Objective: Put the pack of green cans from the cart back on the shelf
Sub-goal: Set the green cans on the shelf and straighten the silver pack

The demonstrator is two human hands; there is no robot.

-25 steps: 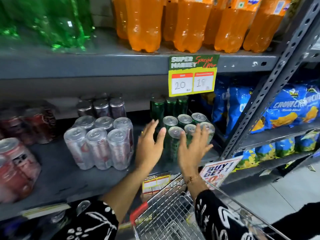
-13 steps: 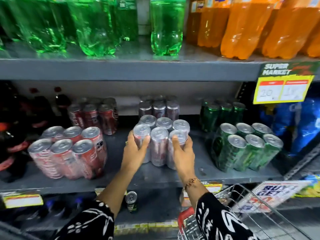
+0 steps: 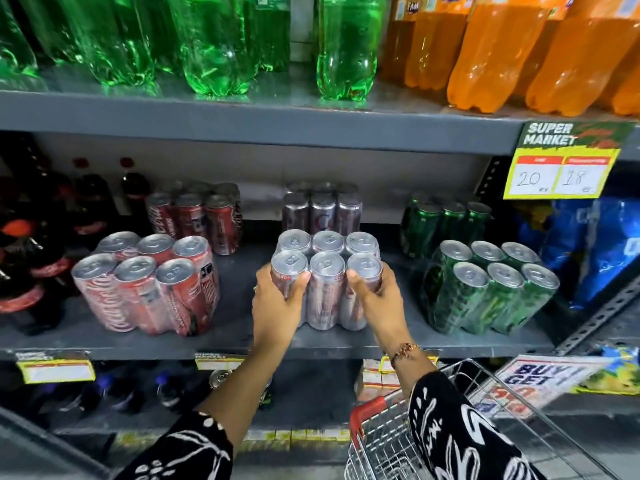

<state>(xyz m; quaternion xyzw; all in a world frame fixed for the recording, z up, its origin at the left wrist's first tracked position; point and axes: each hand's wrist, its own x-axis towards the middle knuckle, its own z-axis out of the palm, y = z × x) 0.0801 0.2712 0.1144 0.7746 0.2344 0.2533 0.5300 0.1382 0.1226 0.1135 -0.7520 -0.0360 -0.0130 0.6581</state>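
The pack of green cans stands on the grey middle shelf at the right, with no hand on it. A second green pack sits behind it. Both my hands grip a shrink-wrapped pack of silver cans in the middle of that shelf. My left hand clasps its left front can, and my right hand clasps its right front can. The wire cart with a red handle is at the bottom right, below my right sleeve.
A red can pack stands left of the silver one, more packs behind. Dark bottles fill the far left. Green bottles and orange bottles stand on the shelf above. A yellow price tag hangs at right, blue snack bags beyond.
My hands left the green pack on the shelf and moved left onto the silver pack. The view swung left and the cart dropped toward the bottom right.
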